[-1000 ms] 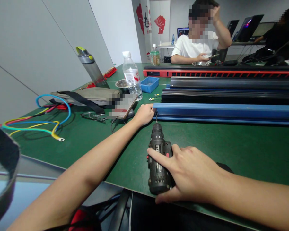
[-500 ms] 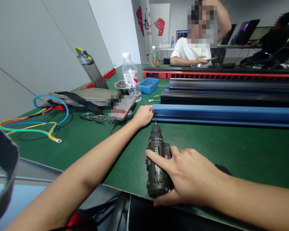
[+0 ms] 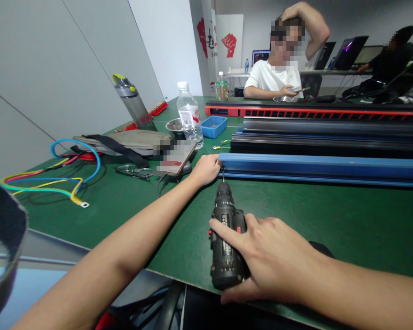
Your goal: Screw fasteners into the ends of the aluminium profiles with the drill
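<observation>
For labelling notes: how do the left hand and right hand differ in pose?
The left hand reaches forward, curled against the end of the blue metal rail; the right hand lies near the edge of the green table. The left hand holds no tool; the right hand grips the black cordless drill, index finger along its body. Both are bare.

Coloured cables [image 3: 37,188] lie at left; a water bottle [image 3: 189,114], blue tray [image 3: 213,126] and phone [image 3: 176,156] sit centre; a seated person [image 3: 271,79] upper right.

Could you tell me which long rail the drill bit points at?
The nearest long blue metal rail; the black rails and red rail lie behind it.
</observation>
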The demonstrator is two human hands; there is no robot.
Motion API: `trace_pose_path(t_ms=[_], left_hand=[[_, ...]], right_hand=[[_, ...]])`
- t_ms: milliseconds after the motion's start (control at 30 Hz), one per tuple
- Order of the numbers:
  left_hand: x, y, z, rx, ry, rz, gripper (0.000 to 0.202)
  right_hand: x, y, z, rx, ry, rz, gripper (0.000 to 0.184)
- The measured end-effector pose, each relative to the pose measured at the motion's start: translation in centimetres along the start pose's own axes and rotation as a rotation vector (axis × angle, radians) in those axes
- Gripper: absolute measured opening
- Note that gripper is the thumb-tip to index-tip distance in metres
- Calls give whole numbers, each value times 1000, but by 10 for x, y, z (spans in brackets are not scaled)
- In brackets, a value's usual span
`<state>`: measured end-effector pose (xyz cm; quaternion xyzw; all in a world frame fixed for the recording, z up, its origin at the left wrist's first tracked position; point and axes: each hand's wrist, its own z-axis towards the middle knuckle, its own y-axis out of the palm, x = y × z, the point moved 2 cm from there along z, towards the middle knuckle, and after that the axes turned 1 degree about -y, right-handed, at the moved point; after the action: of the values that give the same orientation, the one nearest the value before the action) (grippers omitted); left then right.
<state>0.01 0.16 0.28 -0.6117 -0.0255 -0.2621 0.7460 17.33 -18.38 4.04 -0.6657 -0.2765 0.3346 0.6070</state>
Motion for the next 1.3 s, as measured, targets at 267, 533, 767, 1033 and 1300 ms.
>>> trace_pose_path(t_ms=[267, 533, 767, 1033, 1300], left_hand=[[0, 1, 0, 8, -5, 2, 43], [0, 1, 0, 17, 1, -5, 44], [-1, 1, 1, 15, -6, 13, 46], [1, -1, -1, 24, -7, 8, 45], [1, -2, 0, 3, -15, 26, 45]], right_hand=[[0, 1, 0, 10, 4, -11, 108], [0, 1, 1, 1, 9, 27, 108], [1, 1, 0, 3, 2, 21, 108], [0, 1, 1, 22, -5, 3, 109], [0, 3, 1, 46, 0, -1, 110]])
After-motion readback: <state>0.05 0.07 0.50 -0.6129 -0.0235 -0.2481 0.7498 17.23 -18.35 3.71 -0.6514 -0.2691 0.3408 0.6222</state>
